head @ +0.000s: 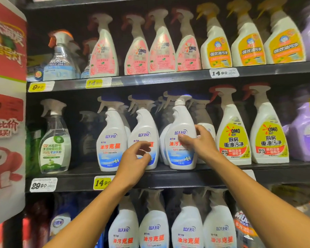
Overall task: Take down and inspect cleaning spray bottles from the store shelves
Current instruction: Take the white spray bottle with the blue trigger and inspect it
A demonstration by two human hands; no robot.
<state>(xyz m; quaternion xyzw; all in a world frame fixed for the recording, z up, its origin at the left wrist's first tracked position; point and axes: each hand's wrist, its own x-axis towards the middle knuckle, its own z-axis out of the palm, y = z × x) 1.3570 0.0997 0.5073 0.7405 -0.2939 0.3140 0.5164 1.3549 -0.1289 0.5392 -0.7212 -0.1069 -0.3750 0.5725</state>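
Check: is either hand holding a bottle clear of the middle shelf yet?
No: the right hand only grips a white blue-capped bottle standing on the middle shelf, and the left hand holds nothing.

I see dark metal store shelving (168, 181) filling the frame, three tiers visible, back panel in shadow. Price tags (101, 182) in yellow and white are clipped along the shelf edges. At the left edge stands a red-and-white promotional sign (6, 108) with a cartoon figure. Lighting is even, from the front.

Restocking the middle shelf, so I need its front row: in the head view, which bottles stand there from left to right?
Clear green-label bottle → three white blue-cap bottles → two yellow-label OMO bottles → purple bottle.
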